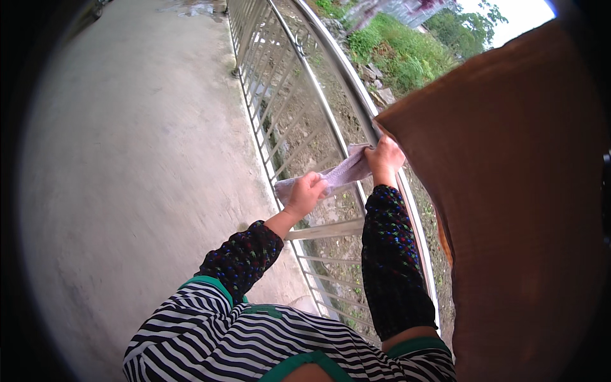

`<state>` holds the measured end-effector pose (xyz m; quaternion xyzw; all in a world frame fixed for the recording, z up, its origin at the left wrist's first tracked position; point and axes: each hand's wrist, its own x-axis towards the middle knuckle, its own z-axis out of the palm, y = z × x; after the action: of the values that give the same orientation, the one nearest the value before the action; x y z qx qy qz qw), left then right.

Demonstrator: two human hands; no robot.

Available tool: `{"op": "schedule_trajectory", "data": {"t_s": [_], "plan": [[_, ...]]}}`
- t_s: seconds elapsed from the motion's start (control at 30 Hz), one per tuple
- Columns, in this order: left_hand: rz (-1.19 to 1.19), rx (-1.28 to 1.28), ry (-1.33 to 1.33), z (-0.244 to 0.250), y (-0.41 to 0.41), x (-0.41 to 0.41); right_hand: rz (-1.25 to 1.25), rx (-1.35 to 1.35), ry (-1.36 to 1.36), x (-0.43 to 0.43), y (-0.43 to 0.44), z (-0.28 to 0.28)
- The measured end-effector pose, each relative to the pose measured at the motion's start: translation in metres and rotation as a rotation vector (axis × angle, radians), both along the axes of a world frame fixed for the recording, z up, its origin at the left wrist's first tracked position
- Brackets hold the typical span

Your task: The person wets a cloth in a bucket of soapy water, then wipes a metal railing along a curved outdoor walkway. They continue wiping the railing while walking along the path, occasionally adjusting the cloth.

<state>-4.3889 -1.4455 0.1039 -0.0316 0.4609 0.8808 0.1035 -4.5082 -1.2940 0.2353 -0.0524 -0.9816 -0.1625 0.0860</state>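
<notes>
A lavender towel-like cloth [347,171] is stretched between my two hands beside a metal railing. My left hand [305,195] grips it toward its lower end, and a short piece hangs past my fingers on the left. The other end is bunched in my right hand [385,155], close against the shiny top handrail [351,79]. Part of the cloth passes over the lower horizontal rail [322,102]. Dark patterned sleeve covers [394,238] wrap both my forearms.
A large brown sheet-like thing [515,191], material unclear, fills the right side beside the handrail. Concrete floor [143,167] extends along the left. Thin vertical bars [281,102] form the railing's lower part. Beyond it lie bare soil, rocks [382,93] and green plants [401,52].
</notes>
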Motion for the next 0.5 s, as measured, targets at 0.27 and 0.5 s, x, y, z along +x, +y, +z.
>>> {"op": "schedule_trajectory", "data": {"t_s": [0.27, 0.5], "plan": [[0.052, -0.017, -0.016, -0.039, -0.011, -0.088, -0.050, 0.219, 0.092, -0.101, -0.056, -0.030], [0.106, -0.042, -0.016, -0.064, -0.025, -0.164, 0.040, 0.248, 0.227, -0.201, -0.080, -0.085]]}}
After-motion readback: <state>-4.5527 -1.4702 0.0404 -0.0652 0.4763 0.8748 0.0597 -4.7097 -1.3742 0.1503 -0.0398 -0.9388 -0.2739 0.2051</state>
